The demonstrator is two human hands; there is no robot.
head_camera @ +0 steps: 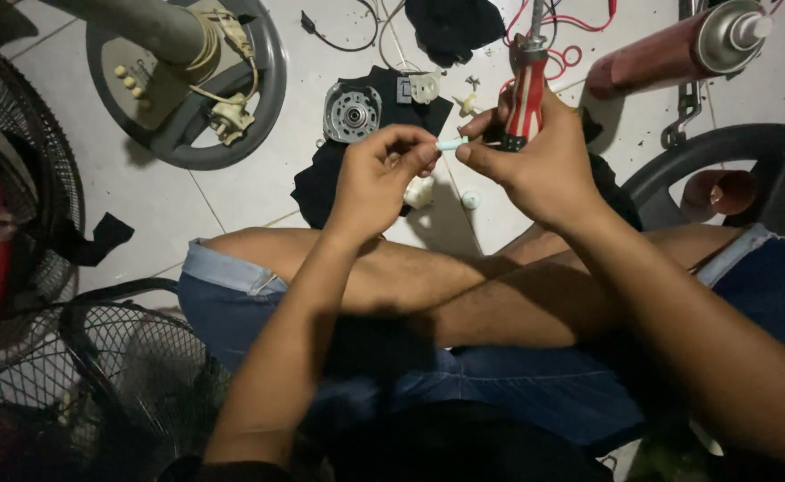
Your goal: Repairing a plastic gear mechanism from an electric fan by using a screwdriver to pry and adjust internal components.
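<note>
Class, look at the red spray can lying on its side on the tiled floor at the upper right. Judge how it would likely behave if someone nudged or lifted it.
The red spray can lies on its side and looks cylindrical, so a sideways nudge would probably roll it across the smooth floor tiles. Its body looks like stiff metal, unlikely to flex when gripped. Its glossy surface may be a little slippery.

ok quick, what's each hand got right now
left hand: pinched shut on one end of the small pale tube
right hand: shut on the red-handled screwdriver, fingertips on the tube too

White tiled floor (232, 210): fan base (187, 80), motor (351, 112) on black cloth (321, 178), spray can (678, 49), wire guards (116, 357)
</note>
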